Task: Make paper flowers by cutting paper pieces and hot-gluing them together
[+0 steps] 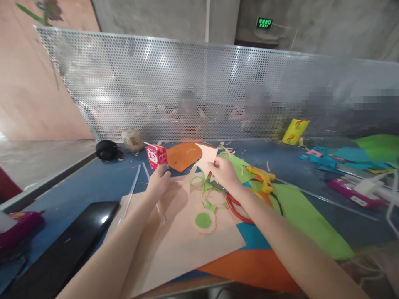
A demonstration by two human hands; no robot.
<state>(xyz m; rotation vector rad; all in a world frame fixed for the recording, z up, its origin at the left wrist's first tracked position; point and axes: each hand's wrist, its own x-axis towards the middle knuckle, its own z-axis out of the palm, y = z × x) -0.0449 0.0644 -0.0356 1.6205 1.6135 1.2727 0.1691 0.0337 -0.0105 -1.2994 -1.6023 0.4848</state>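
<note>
My right hand (pixel 225 171) pinches a pale peach cut piece of paper (pixel 207 154) and holds it up above the table. My left hand (pixel 159 179) has its fingers curled just in front of a small red carton (pixel 156 156); a dark bit shows at the fingertips, and what they grip is not clear. Beneath both arms lies a large peach sheet (pixel 174 253). On it rest a scalloped peach disc with a green centre (pixel 203 220) and curly green paper strips (pixel 206 192). Red-handled scissors (pixel 239 211) lie partly under my right forearm.
A yellow glue gun (pixel 262 177) lies right of my right hand. Around it are green (pixel 311 220) and orange sheets (pixel 249 270), and clear glue sticks (pixel 132 189). A black phone-like slab (pixel 71 241) is at left. A perforated metal screen (pixel 156 83) stands behind; people sit beyond it.
</note>
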